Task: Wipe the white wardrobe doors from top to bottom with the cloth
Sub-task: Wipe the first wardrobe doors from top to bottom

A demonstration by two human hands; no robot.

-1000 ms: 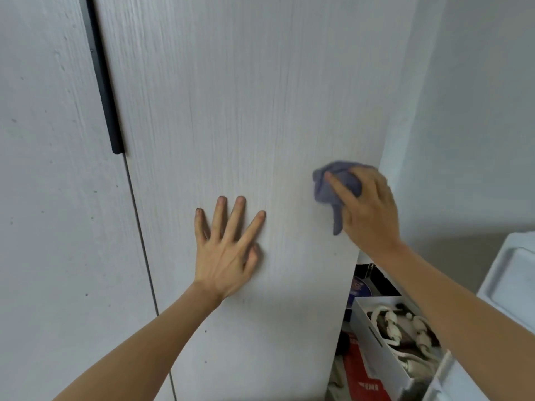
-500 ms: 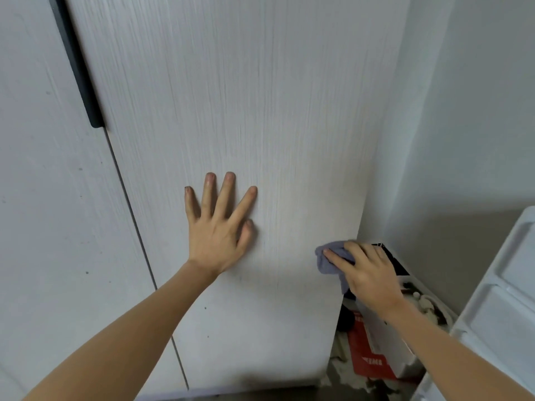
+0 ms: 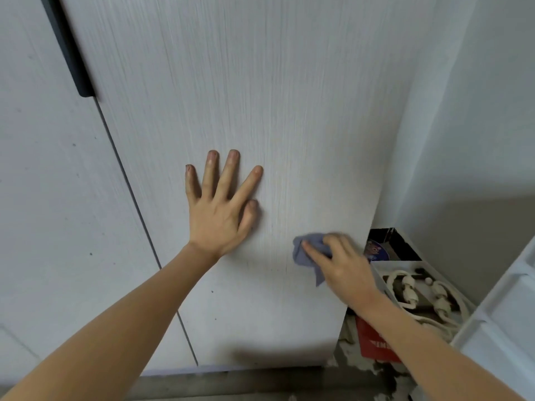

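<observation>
- The left hand (image 3: 218,218) lies flat on the right wardrobe door (image 3: 260,96), with its fingers straight and spread wide. It holds nothing.
- The right hand (image 3: 344,266) presses a small blue-grey cloth (image 3: 307,253) onto the same door. Its fingers are bent over the cloth and hold it bunched up.
- The cloth sits low on the door, to the right of the left hand and a bit lower. One corner of it hangs down under the hand.
- The cloth is near the door's right edge, and there is bare door between them.
- Below the cloth there is more bare door down to the bottom edge.
- A thin dark gap runs between this door and the left wardrobe door (image 3: 52,198). A dark handle (image 3: 72,53) sits at the top of that gap.
- Right of the door's edge is a narrow space by the wall (image 3: 477,111). A white box (image 3: 379,277) with pale cords inside stands there, close to the right wrist.
- A red box (image 3: 373,342) lies under the white one, on the floor.
- A white plastic bin (image 3: 498,328) stands at the far right.
</observation>
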